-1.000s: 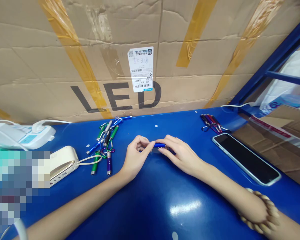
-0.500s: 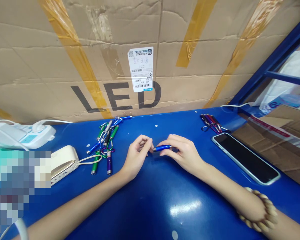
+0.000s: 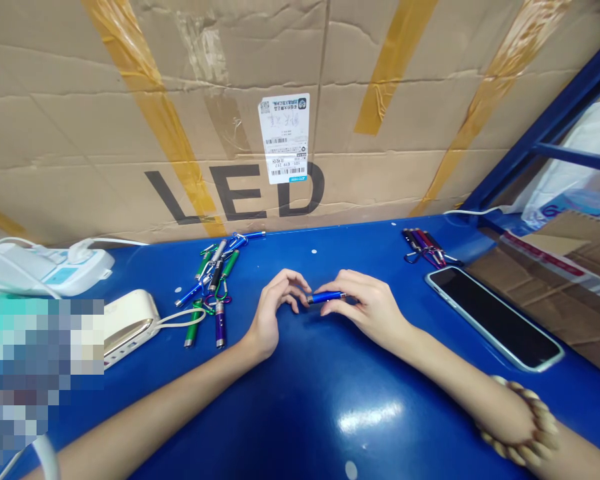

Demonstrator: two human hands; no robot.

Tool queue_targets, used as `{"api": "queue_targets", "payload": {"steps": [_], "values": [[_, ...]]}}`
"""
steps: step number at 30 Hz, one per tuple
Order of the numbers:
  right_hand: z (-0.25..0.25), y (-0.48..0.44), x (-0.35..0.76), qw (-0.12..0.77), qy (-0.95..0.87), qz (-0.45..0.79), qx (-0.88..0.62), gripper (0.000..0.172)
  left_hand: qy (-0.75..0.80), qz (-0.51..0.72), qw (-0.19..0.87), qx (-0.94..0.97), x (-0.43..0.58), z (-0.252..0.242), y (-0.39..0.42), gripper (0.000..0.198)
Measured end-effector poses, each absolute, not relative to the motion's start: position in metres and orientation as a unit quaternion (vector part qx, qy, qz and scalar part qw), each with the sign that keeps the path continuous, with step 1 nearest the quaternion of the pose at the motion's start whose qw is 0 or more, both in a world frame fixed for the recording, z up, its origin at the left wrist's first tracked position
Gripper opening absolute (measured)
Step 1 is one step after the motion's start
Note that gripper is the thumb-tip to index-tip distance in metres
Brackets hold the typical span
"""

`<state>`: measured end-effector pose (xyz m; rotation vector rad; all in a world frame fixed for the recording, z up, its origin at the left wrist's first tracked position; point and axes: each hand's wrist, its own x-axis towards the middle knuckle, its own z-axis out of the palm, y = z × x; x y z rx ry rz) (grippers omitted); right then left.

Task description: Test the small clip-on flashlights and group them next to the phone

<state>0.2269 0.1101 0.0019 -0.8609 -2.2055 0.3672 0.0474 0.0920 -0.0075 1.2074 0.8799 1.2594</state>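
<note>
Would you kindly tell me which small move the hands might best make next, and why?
I would probably have the left hand close lightly on the silver end of the blue cylinder to steady it. Only the right hand clearly grips the cylinder, and that end points toward the left hand's loosely curled fingers; whether they touch it, I cannot tell.

The pen (image 3: 326, 297) is blue, silver-tipped. At nine o'clock from it, the pile (image 3: 216, 275) mixes green, blue, silver, black and purple; at two, the bundle (image 3: 427, 245) shows red and black. The table (image 3: 280, 413) is blue. At twelve, the carton (image 3: 340, 153) is brown, striped yellow, lettered black; at three, the phone (image 3: 495, 317) is black, rimmed pale.
</note>
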Motion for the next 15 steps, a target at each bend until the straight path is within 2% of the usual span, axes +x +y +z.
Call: {"api": "queue_targets", "payload": {"steps": [6, 15], "values": [[0.0004, 0.1107, 0.2271, 0.351, -0.859, 0.172, -0.331, 0.026, 0.38, 0.533, 0.561, 0.506, 0.0472, -0.0065, 0.0917, 0.03], [0.0032, 0.1085, 0.2261, 0.352, -0.867, 0.159, -0.315, 0.027, 0.375, 0.539, 0.567, 0.497, 0.0473, -0.0045, 0.0907, 0.032]]}}
